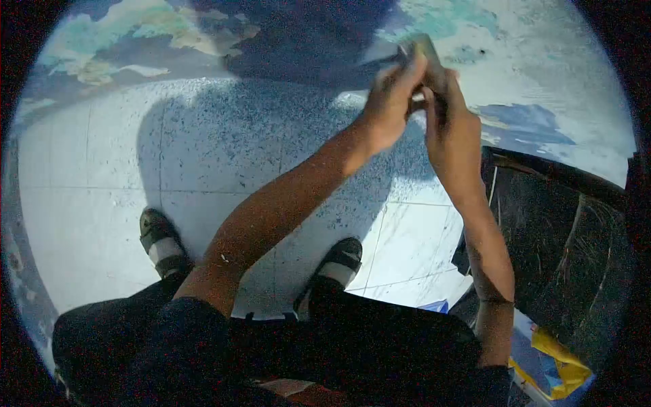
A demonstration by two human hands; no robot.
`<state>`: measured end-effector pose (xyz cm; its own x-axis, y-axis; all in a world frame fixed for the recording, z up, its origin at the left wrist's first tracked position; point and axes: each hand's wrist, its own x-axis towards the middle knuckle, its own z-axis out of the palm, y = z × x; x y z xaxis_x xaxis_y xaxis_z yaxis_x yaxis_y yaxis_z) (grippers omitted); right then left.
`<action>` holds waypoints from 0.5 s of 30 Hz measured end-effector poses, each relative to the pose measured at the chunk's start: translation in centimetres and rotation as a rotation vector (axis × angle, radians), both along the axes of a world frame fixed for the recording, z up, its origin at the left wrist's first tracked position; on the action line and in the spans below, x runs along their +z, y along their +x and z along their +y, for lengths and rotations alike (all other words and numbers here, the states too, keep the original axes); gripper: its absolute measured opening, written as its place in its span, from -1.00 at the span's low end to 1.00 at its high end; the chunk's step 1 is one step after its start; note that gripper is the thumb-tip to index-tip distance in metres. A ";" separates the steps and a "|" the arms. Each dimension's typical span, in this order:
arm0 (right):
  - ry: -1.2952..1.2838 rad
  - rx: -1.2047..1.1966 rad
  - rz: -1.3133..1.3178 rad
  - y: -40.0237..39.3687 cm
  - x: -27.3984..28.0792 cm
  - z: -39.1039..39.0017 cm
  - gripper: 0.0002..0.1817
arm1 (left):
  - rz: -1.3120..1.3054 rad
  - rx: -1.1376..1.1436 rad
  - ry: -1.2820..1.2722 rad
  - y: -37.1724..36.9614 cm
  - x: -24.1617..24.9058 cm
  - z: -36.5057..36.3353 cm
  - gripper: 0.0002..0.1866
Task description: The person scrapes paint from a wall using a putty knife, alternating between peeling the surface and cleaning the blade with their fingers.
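Both my hands are raised together near the wall [522, 74], whose paint is patchy and peeling. My left hand [392, 102] has its fingers closed around the near side of a grey-brown block-like object [428, 55]. My right hand [453, 122] wraps the same object from the right, its fingers bent. The object is tilted and smeared by motion, so its exact kind is unclear. I cannot tell whether it touches the wall.
Dark paint flakes lie scattered on the white tiled floor [102, 203]. Two sandalled feet stand on the tiles. A dark panel [556, 237] is at the right, with a yellow and blue bag [559, 359] below it.
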<state>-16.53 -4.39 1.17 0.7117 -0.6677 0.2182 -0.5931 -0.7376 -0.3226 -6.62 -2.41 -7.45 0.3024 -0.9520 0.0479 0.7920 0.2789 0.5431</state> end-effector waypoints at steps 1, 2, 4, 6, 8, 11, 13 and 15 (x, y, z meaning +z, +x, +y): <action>-0.043 -0.027 0.042 0.6 0.2 0.8 -0.62 | -0.056 0.065 0.004 0.1 -0.4 0.5 -0.46; 0.082 -0.113 0.170 2.4 1.9 2.0 -0.62 | 0.000 0.032 -0.012 0.5 -1.2 0.2 -0.47; 0.056 -0.057 0.087 1.0 0.7 1.2 -0.63 | 0.042 -0.038 -0.025 0.2 -0.7 0.2 -0.47; -0.004 -0.007 -0.002 -0.4 0.7 0.9 -0.63 | 0.101 -0.098 -0.030 -0.8 0.1 0.1 -0.47; -0.010 -0.030 -0.026 -0.6 0.5 0.4 -0.62 | 0.140 -0.073 -0.033 -1.3 1.5 -0.4 -0.47; 0.049 -0.061 -0.016 -0.1 0.2 1.4 -0.55 | 0.152 -0.114 -0.042 -1.2 0.2 0.1 -0.41; 0.014 -0.035 0.174 0.9 1.5 2.1 -0.58 | 0.247 -0.093 -0.066 -0.7 0.0 0.7 -0.36; 0.032 -0.064 0.140 0.0 2.0 1.6 -0.57 | 0.138 -0.124 -0.066 -1.1 -0.3 -0.2 -0.37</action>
<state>-16.56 -2.76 3.18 0.6892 -0.7179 0.0980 -0.6796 -0.6873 -0.2565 -7.76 -2.56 -7.70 0.1911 -0.9785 0.0779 0.8884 0.2062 0.4102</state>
